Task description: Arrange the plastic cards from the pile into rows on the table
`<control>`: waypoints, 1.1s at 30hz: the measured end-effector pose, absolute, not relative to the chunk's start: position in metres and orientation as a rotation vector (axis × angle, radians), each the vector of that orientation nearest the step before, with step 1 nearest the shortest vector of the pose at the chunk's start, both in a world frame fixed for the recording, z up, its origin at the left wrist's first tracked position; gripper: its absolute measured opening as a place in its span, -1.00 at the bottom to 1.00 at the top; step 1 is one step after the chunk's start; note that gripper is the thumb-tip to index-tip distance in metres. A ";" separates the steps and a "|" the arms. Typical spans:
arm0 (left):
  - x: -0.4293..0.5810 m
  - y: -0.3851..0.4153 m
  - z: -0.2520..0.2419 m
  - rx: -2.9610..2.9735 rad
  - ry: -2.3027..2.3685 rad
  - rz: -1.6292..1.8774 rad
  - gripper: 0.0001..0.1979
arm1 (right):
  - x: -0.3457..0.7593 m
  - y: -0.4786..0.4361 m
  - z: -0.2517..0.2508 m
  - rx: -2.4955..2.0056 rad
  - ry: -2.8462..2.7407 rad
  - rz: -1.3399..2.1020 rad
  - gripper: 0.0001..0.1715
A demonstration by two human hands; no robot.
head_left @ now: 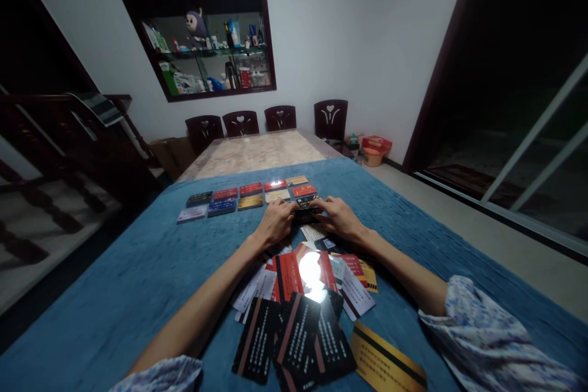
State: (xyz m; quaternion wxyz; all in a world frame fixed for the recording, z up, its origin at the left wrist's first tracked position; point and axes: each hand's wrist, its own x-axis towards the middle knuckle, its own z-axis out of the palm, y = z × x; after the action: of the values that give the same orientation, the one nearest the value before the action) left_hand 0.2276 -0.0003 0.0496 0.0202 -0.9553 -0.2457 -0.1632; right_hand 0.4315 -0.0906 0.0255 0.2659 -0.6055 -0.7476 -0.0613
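Observation:
Both my hands reach out over a blue cloth (pixel 138 269) on the table. My left hand (pixel 275 220) and my right hand (pixel 337 215) meet on a dark card (pixel 307 215), fingers curled on its two ends. Just beyond it, cards lie in two neat rows (pixel 248 196): red, gold, blue and dark ones. Between my forearms a loose heap of cards (pixel 303 294) is spread out, with black, red and white faces, and a lamp glare on one red card. A gold card (pixel 388 364) lies at the near right.
The bare marble tabletop (pixel 257 153) stretches past the cloth to several dark chairs (pixel 241 122). A wall niche (pixel 206 43) holds bottles and a plush toy. Stair rails stand at left, a glass door at right, a red basket (pixel 375 148) on the floor.

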 end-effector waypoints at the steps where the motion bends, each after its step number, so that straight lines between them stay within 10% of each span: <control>1: 0.227 -0.001 0.050 -2.958 -0.764 -0.504 -0.73 | 0.431 -0.091 0.025 -1.645 -2.021 -0.170 -0.56; 33: 0.231 -0.008 0.046 -2.825 -0.861 -0.366 -0.61 | 0.426 -0.089 0.026 -1.691 -2.119 -0.208 -0.34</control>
State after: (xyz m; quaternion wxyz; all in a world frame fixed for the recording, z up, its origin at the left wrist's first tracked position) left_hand 0.2307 -0.0083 0.0462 0.0830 -0.9460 -0.2883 -0.1224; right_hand 0.4265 -0.0886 0.0256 0.2097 -0.6082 -0.7619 -0.0749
